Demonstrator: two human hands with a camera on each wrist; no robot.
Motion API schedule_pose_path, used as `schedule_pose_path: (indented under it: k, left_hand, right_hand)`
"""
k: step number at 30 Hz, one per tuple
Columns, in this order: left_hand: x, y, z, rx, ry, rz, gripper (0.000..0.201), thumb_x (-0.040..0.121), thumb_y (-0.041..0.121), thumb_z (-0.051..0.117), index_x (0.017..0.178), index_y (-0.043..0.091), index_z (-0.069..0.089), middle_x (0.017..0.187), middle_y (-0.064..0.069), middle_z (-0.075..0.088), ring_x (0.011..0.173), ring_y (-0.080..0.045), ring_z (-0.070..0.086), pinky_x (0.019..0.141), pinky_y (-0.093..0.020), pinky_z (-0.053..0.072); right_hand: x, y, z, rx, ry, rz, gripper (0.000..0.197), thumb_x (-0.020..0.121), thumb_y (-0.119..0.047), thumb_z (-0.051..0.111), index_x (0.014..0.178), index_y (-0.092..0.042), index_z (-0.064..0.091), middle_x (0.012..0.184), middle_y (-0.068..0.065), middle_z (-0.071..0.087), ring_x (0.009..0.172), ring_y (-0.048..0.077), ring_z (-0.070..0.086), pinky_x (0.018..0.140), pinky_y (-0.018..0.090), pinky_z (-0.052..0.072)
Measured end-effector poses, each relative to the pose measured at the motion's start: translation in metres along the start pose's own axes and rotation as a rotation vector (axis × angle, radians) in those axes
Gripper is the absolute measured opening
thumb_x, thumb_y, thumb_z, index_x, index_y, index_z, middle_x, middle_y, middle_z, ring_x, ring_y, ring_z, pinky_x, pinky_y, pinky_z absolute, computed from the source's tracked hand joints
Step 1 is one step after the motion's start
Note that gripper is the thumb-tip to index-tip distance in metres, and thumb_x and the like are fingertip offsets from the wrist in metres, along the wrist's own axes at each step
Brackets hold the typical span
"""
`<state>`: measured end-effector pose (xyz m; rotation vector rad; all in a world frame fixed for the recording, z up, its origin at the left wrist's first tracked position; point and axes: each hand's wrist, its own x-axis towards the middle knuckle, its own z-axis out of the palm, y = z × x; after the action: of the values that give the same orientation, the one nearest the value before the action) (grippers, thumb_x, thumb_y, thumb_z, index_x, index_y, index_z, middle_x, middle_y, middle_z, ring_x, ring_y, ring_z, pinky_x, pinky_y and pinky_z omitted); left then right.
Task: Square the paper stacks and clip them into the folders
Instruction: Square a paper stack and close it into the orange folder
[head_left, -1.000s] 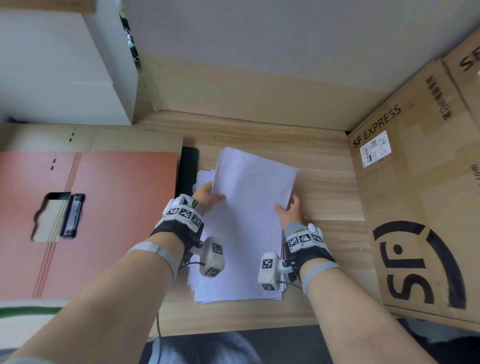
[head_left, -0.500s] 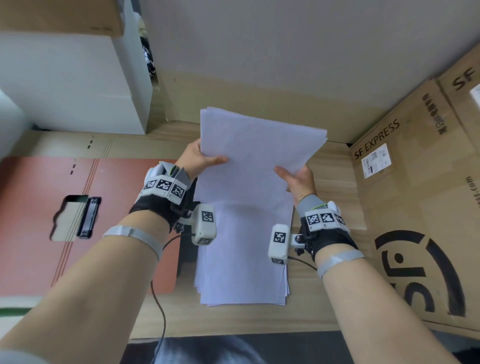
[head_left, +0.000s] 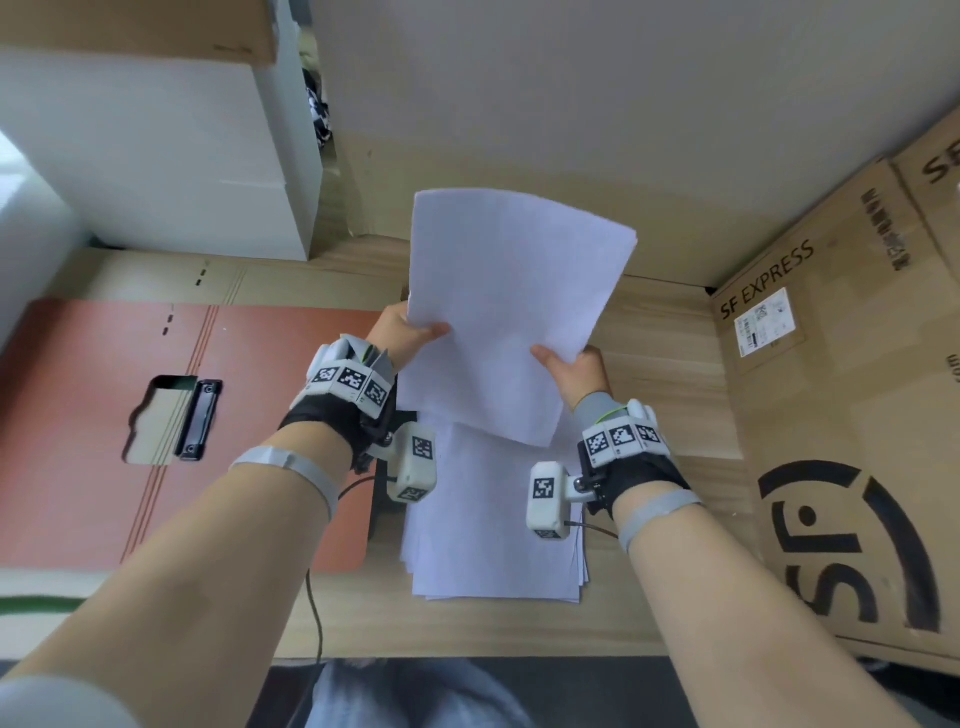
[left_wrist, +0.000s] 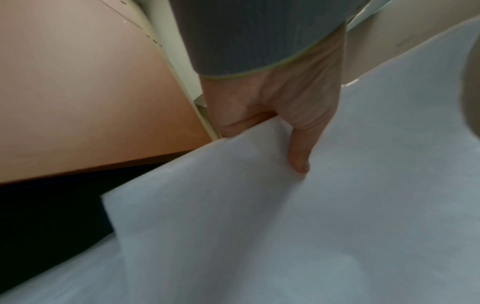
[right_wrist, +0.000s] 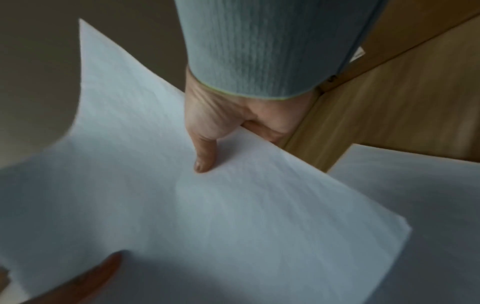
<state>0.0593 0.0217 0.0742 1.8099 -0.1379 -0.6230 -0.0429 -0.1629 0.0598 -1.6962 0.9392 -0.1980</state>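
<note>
From the head view, we hold a lifted sheaf of paper (head_left: 511, 317) above the table (head_left: 670, 358), left hand (head_left: 402, 332) and right hand (head_left: 579, 371) pinching its opposite side edges, likely so we can tap it square, while the rest of the stack (head_left: 493, 545) lies beneath and the red folder (head_left: 104, 431) with its clip (head_left: 197, 418) waits open at our left. At the left wrist, the thumb (left_wrist: 298, 152) presses the sheet's face with the fingers curled behind. At the right wrist, the thumb (right_wrist: 205, 153) does likewise, steadying the far edge.
</note>
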Motion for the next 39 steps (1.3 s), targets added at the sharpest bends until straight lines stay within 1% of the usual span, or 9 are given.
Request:
schedule_pose_path:
  k: [7,14,17,21,25,27,30,33,39]
  left_hand:
    - [0.002,0.021,-0.046,0.110,0.059,-0.109,0.042,0.088,0.009,0.062,0.129,0.006,0.054,0.129,-0.017,0.060,0.119,-0.034,0.056,0.086,-0.032,0.045]
    - [-0.007,-0.055,-0.124,0.312,0.104,-0.281,0.043,0.082,0.002,0.067,0.124,-0.002,0.055,0.118,-0.023,0.063,0.105,-0.039,0.062,0.092,-0.050,0.052]
    - [-0.017,-0.086,-0.152,0.371,0.128,-0.350,0.029,0.082,-0.001,0.064,0.111,0.001,0.060,0.087,-0.012,0.065,0.076,-0.028,0.061,0.074,-0.035,0.053]
    - [-0.028,-0.127,-0.192,0.668,0.269,-0.416,0.024,0.077,0.017,0.067,0.098,0.009,0.065,0.097,-0.012,0.067,0.096,-0.033,0.064,0.090,-0.037,0.050]
    - [-0.047,-0.121,-0.194,0.747,0.259,-0.409,0.012,0.083,0.014,0.064,0.076,0.010,0.055,0.083,-0.011,0.057,0.077,-0.027,0.056,0.075,-0.029,0.043]
    - [-0.048,-0.124,-0.194,0.755,0.223,-0.394,0.027,0.085,0.005,0.059,0.063,0.012,0.043,0.071,-0.008,0.048,0.064,-0.023,0.044,0.063,-0.024,0.035]
    - [-0.048,-0.122,-0.196,0.720,0.208,-0.383,0.006,0.083,0.003,0.055,0.087,0.007,0.053,0.085,-0.015,0.054,0.078,-0.028,0.051,0.066,-0.028,0.033]
    - [-0.051,-0.122,-0.196,0.743,0.171,-0.386,0.021,0.087,0.012,0.057,0.106,0.006,0.052,0.099,-0.017,0.054,0.089,-0.030,0.053,0.077,-0.033,0.037]
    - [-0.044,-0.121,-0.194,0.884,0.133,-0.403,0.014,0.084,0.014,0.057,0.081,0.005,0.046,0.090,-0.013,0.048,0.076,-0.027,0.045,0.068,-0.031,0.035]
  right_hand:
    - [0.002,-0.041,0.032,-0.029,-0.138,-0.016,0.035,0.081,-0.004,0.068,0.111,0.011,0.061,0.117,0.022,0.064,0.101,0.028,0.063,0.093,0.037,0.049]
    - [-0.026,-0.016,0.106,-0.210,-0.302,0.119,0.055,0.075,-0.023,0.075,0.120,0.003,0.056,0.122,0.016,0.063,0.113,0.030,0.061,0.100,0.043,0.048]
    - [-0.039,-0.006,0.130,-0.200,-0.340,0.162,0.049,0.077,-0.018,0.073,0.119,0.004,0.058,0.122,0.015,0.063,0.112,0.030,0.061,0.100,0.043,0.048]
    - [-0.052,0.004,0.160,-0.210,-0.411,0.203,0.049,0.077,-0.017,0.073,0.118,0.004,0.058,0.120,0.018,0.064,0.112,0.033,0.061,0.099,0.046,0.048]
    - [-0.060,0.014,0.175,-0.235,-0.412,0.210,0.055,0.076,-0.019,0.074,0.123,0.003,0.054,0.124,0.016,0.061,0.115,0.031,0.059,0.101,0.044,0.046]
    - [-0.065,0.018,0.181,-0.256,-0.419,0.212,0.060,0.076,-0.021,0.074,0.127,0.001,0.050,0.128,0.013,0.059,0.117,0.028,0.057,0.103,0.043,0.044]
    - [-0.066,0.027,0.189,-0.298,-0.443,0.225,0.068,0.073,-0.028,0.075,0.129,0.000,0.048,0.131,0.012,0.057,0.119,0.028,0.056,0.104,0.043,0.044]
    - [-0.070,0.032,0.192,-0.315,-0.438,0.244,0.071,0.075,-0.029,0.075,0.132,0.000,0.045,0.134,0.014,0.055,0.122,0.029,0.054,0.105,0.044,0.043]
    - [-0.075,0.035,0.187,-0.347,-0.406,0.265,0.070,0.081,-0.026,0.070,0.137,0.001,0.039,0.140,0.013,0.048,0.128,0.030,0.048,0.108,0.042,0.038]
